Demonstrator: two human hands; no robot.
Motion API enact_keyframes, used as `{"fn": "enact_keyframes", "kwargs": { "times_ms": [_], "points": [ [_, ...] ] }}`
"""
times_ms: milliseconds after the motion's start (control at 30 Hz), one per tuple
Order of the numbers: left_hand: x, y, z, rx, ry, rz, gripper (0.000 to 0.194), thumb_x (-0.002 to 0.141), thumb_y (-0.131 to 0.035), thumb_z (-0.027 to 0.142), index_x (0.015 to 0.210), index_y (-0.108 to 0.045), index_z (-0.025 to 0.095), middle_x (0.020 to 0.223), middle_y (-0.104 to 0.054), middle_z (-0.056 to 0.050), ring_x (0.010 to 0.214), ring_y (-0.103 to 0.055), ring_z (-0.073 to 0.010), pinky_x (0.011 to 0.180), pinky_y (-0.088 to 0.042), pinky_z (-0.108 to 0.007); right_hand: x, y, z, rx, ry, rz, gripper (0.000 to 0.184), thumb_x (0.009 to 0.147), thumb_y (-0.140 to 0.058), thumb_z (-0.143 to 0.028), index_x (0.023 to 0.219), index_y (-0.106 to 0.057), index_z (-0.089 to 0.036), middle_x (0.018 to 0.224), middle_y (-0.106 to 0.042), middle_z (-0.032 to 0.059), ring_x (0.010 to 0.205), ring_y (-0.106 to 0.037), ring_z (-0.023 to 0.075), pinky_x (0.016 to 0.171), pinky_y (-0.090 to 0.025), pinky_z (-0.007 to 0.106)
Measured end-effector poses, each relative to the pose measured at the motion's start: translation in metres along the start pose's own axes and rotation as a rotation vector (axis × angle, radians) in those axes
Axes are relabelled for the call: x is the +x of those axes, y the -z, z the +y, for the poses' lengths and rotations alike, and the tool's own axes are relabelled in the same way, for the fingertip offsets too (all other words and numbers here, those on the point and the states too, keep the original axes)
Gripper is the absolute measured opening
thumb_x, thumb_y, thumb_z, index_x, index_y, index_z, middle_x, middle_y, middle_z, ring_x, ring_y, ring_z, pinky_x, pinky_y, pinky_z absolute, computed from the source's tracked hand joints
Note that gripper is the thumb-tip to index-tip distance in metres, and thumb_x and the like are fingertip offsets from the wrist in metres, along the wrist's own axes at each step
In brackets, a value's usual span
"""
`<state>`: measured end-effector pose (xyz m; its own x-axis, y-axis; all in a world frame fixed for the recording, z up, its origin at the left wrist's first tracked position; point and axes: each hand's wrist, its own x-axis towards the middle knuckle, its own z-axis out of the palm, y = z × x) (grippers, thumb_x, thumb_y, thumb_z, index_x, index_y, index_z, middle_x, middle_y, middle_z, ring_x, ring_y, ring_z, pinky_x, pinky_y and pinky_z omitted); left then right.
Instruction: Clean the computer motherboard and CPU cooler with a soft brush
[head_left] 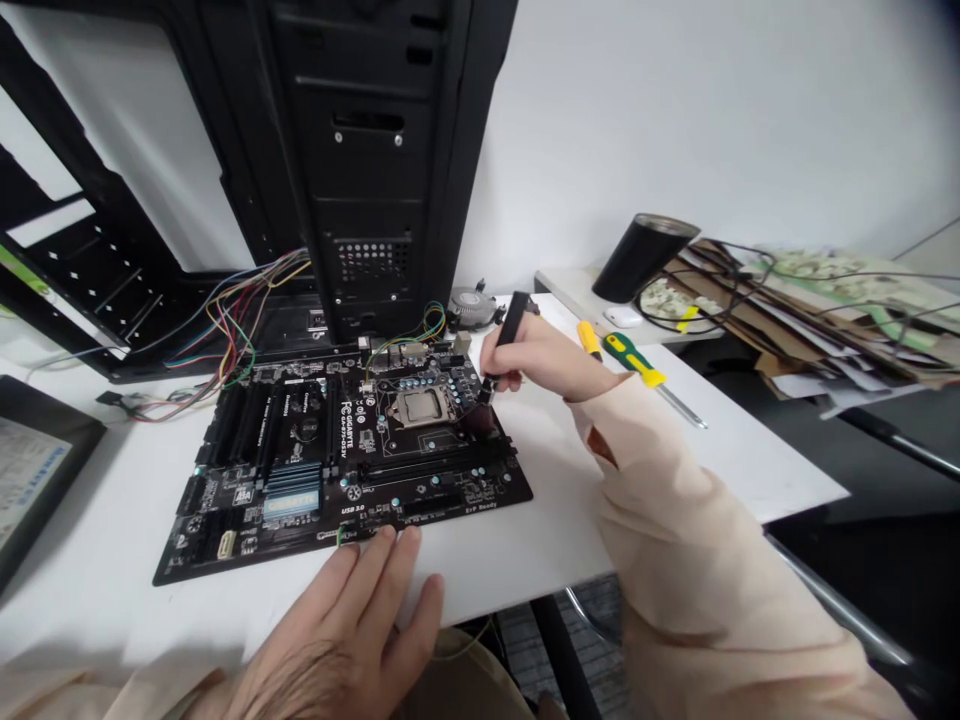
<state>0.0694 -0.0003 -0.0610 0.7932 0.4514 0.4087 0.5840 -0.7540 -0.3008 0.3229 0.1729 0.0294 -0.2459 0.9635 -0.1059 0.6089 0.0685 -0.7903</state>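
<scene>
Along the near edge of the motherboard (341, 468), flat on the worktop (559, 480), the left hand (360, 610) rested, thumb apart, probably steadying it; the right hand (536, 358) pinched a black-handled tool (513, 322) steeply, seemingly for control beside the socket (421, 405).

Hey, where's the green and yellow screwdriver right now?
The green and yellow screwdriver lies toward the right of the head view, on the white table, beyond the right sleeve and just right of a yellow handle.

You have room on the counter (566, 505) between the circuit board (352, 430) and your right sleeve (675, 520); the tall case (367, 200) blocks the back.
</scene>
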Motion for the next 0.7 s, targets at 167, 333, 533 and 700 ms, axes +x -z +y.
{"fn": "enact_keyframes", "kwargs": {
  "times_ms": [167, 333, 533, 700],
  "points": [
    [0.000, -0.004, -0.001, 0.006, -0.013, 0.078, 0.028, 0.092, -0.043, 0.021, 0.117, -0.055, 0.016, 0.121, -0.063, -0.016, 0.113, -0.053, -0.0315, 0.098, -0.031, -0.045, 0.002, 0.009, 0.008, -0.181, -0.048, 0.022, 0.008, 0.056, -0.053, -0.020, 0.049, -0.053, -0.017, 0.045, -0.052, 0.0007, 0.047, -0.051, 0.0135, 0.047, -0.036, 0.026],
    [0.001, -0.002, 0.000, -0.013, 0.001, 0.029, 0.028, 0.093, -0.045, 0.022, 0.118, -0.055, 0.017, 0.122, -0.063, -0.016, 0.115, -0.052, -0.0318, 0.100, -0.030, -0.045, -0.001, 0.040, 0.025, -0.325, -0.114, 0.483, 0.013, 0.066, -0.054, -0.025, 0.055, -0.056, -0.017, 0.053, -0.056, 0.0039, 0.055, -0.053, 0.0169, 0.052, -0.037, 0.028],
    [0.001, 0.000, 0.002, -0.005, 0.018, 0.026, 0.028, 0.093, -0.049, 0.023, 0.119, -0.055, 0.017, 0.122, -0.063, -0.015, 0.116, -0.051, -0.0321, 0.100, -0.030, -0.046, 0.004, 0.057, 0.040, -0.609, -0.221, 0.444, 0.025, 0.073, -0.050, -0.023, 0.087, -0.069, -0.015, 0.078, -0.068, 0.0110, 0.075, -0.063, 0.0243, 0.065, -0.043, 0.031],
    [0.000, -0.001, 0.003, 0.007, 0.027, 0.028, 0.029, 0.091, -0.053, 0.024, 0.119, -0.054, 0.018, 0.123, -0.063, -0.014, 0.116, -0.052, -0.0308, 0.101, -0.030, -0.045, 0.013, 0.045, 0.046, -0.787, -0.241, 0.252, 0.033, 0.077, -0.052, -0.021, 0.105, -0.068, -0.017, 0.099, -0.070, 0.0140, 0.089, -0.064, 0.0259, 0.071, -0.045, 0.031]
  ]
}}
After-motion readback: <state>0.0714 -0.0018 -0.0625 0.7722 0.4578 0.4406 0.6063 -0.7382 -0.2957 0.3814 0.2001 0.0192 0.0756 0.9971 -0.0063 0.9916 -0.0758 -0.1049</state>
